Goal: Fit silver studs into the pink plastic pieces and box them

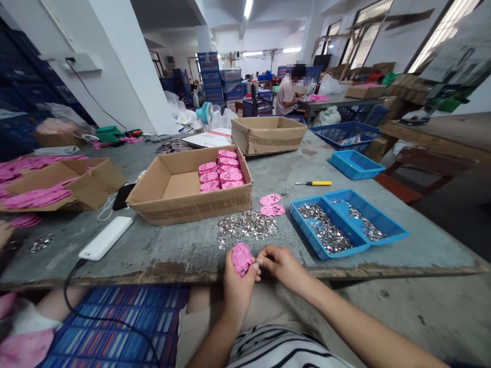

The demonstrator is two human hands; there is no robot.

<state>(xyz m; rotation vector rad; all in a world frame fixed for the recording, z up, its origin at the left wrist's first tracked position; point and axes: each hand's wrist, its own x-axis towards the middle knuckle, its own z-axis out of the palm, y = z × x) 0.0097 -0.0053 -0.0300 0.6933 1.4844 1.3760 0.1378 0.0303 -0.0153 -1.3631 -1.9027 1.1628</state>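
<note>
Well, left hand (pixel 236 285) snug round pink piece (pixel 241 256), right hand (pixel 282 261) in a pinch, any contents indistinct.

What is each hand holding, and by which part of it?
The left hand holds a pink piece around its lower part. The right hand is pinched beside that part; whether it grips anything cannot be told.

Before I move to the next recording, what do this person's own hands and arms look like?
The left hand and right hand wear no gloves, and no watch or bracelet shows at the wrists. The forearms are uncovered, with no sleeves, cables or markings visible. Between them show a white top with dark stripes and pale beige legwear.
</note>
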